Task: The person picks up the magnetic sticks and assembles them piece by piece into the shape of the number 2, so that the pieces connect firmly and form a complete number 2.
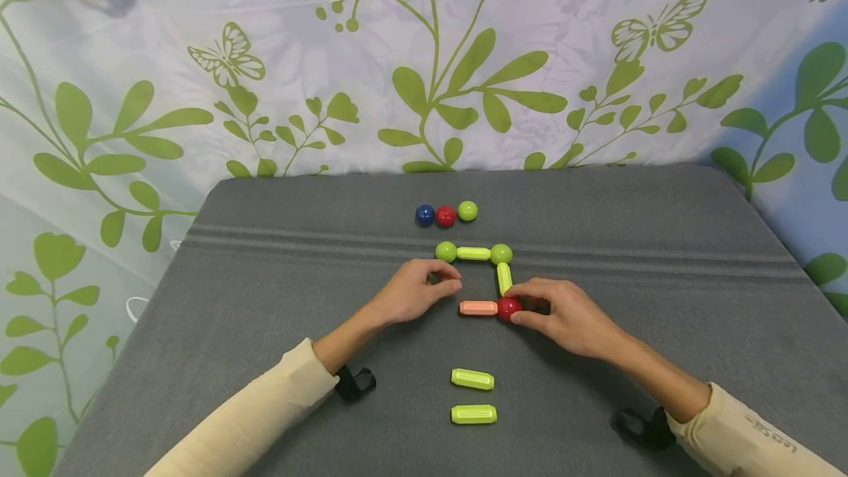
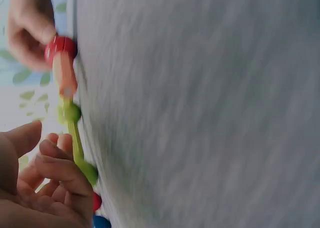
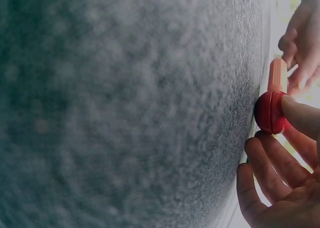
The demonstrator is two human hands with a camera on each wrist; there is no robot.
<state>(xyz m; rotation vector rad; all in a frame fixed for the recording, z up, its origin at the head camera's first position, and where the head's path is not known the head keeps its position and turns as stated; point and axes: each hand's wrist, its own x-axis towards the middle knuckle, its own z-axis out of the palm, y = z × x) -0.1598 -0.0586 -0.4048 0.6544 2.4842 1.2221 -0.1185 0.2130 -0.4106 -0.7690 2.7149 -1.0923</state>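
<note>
My right hand [image 1: 576,319] pinches a red ball [image 1: 508,308] between thumb and fingers at the near right corner of a ball-and-rod chain. An orange rod [image 1: 478,308] points left from this ball. A yellow-green rod [image 1: 505,278] runs from it away from me to a green corner ball [image 1: 501,254]. Another yellow-green rod [image 1: 473,253] links that corner to a second green ball [image 1: 446,251]. Left of the chain, my left hand [image 1: 414,293] holds nothing, its fingers loosely bent near the second green ball. In the left wrist view the orange rod [image 2: 65,75] overlaps the yellow-green rod behind it.
Loose blue [image 1: 425,215], red [image 1: 445,216] and light green [image 1: 467,210] balls sit in a row beyond the chain. Nearer me lie two yellow-green rods, one [image 1: 472,379] above the other [image 1: 473,414]. A leaf-patterned curtain [image 1: 371,94] hangs behind the grey table [image 1: 298,241].
</note>
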